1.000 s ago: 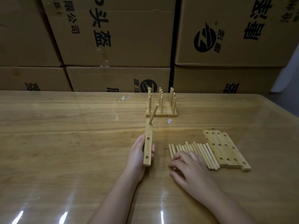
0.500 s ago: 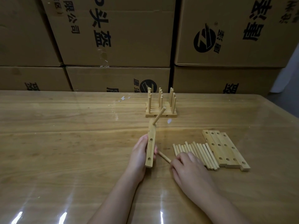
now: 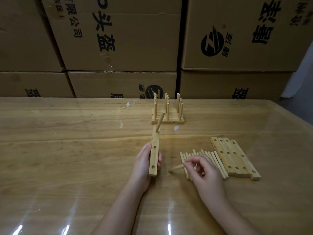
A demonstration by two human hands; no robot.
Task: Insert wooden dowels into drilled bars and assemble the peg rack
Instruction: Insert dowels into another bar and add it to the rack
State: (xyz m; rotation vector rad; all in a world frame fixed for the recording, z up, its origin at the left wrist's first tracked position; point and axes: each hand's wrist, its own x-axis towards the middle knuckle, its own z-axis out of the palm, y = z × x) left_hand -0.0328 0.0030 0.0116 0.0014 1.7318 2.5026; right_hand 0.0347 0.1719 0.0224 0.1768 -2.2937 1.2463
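Note:
My left hand [image 3: 143,164] grips a drilled wooden bar [image 3: 154,154] and holds it raised above the table. One dowel [image 3: 160,121] sticks out of the bar's far hole, and two nearer holes are open. My right hand [image 3: 202,170] pinches a loose dowel [image 3: 177,167] that points left toward the bar. Several loose dowels [image 3: 212,158] lie in a row just beyond my right hand. To their right is a stack of drilled bars [image 3: 234,157]. A finished peg rack [image 3: 167,114] with upright dowels stands farther back.
The work lies on a glossy wooden table [image 3: 67,150] whose right edge slants at the far right. Stacked cardboard boxes [image 3: 118,39] form a wall right behind the table.
My right hand has lifted one dowel out of the row and carries it left toward the bar. The left hand keeps its hold on the bar, which tilted slightly.

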